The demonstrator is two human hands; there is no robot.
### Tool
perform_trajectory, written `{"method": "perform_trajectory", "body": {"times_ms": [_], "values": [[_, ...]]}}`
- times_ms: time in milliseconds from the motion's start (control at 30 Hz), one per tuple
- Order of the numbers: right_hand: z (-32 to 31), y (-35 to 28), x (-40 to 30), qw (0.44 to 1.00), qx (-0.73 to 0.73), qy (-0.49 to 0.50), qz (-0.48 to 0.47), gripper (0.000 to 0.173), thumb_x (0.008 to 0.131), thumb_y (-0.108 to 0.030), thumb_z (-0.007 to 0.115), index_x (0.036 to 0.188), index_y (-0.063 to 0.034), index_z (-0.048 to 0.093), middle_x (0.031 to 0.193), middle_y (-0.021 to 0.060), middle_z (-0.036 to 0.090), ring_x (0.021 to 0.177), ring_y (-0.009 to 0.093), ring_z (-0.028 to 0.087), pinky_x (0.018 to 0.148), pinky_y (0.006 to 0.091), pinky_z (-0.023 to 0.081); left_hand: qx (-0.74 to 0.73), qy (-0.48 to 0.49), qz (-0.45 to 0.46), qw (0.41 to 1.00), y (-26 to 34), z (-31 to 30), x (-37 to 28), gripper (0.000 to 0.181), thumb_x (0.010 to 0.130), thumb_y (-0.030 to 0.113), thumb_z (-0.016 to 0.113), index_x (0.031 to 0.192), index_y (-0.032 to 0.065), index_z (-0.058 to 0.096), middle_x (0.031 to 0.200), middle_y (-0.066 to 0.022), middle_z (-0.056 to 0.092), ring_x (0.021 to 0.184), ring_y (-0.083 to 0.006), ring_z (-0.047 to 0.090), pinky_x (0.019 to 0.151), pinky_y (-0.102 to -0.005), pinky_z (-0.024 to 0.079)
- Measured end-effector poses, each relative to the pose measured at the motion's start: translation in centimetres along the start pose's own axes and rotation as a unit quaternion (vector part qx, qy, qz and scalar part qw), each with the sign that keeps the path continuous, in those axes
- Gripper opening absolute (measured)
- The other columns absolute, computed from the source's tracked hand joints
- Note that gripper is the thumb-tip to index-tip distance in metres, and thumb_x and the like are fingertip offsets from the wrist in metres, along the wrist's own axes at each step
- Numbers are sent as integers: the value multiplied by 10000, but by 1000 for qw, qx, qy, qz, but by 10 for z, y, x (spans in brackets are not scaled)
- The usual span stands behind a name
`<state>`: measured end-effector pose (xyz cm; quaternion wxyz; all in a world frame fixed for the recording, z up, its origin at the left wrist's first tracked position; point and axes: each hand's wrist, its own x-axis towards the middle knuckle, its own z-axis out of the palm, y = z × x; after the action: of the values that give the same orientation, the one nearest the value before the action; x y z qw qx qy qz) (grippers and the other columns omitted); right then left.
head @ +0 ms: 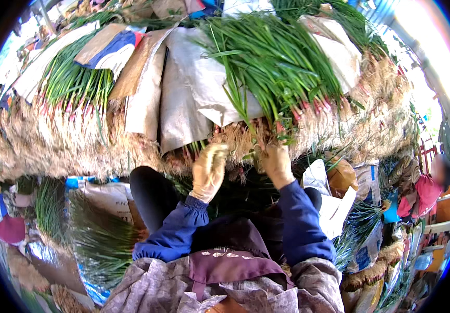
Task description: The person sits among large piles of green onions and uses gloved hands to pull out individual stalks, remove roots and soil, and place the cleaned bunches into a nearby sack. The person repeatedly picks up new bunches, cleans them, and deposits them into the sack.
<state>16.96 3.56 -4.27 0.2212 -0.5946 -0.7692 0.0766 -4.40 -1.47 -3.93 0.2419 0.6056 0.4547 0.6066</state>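
My right hand (276, 165), in a tan work glove, has its fingers closed around the root end of spring onions (255, 135) at the near edge of the pile. Long green leaves rise from there over a large bunch of spring onions (275, 66) with pinkish bulbs. My left hand (209, 172), gloved too, is raised before the hanging roots (232, 137), its fingers bent and blurred. Whether anything is between them I cannot tell. Just beyond it, a grey-white plastic sheet (187, 86) covers part of the pile, and a few green stems show under its edge.
Another uncovered bunch (78, 86) lies at the left of the pile, beside cardboard pieces (139, 66). More green onions (99, 231) lie on sacking at lower left. White paper (336, 213) and a brown bag (341, 174) are at my right. A person in red (424, 195) is at far right.
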Motion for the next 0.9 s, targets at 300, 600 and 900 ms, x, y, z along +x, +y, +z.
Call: {"method": "perform_trajectory", "body": {"times_ms": [300, 600, 900], "values": [[17, -27, -50, 986, 99, -116, 69, 264, 871, -345, 624, 1008, -119, 618, 735, 128, 661, 642, 270, 663, 577, 391, 518, -462, -111, -273, 836, 17, -8, -21, 245, 1014, 260, 420, 1014, 40, 527, 806, -56, 558, 757, -200, 564, 741, -350, 483], [11, -91, -28, 827, 541, -148, 38, 240, 931, -265, 612, 858, -52, 694, 642, -14, 604, 520, 62, 481, 485, 237, 388, -595, -239, -437, 631, 45, -42, -67, 234, 985, 330, 473, 951, 100, 491, 615, 39, 340, 545, -111, 339, 554, -274, 315], [12, -20, -27, 729, 654, -116, 168, 443, 925, -428, 583, 1083, -17, 625, 665, 25, 609, 524, 87, 533, 481, 240, 421, -371, -189, -435, 798, 74, -41, -78, 211, 988, 240, 492, 934, 49, 561, 642, -11, 530, 546, -103, 499, 549, -243, 432]]}}
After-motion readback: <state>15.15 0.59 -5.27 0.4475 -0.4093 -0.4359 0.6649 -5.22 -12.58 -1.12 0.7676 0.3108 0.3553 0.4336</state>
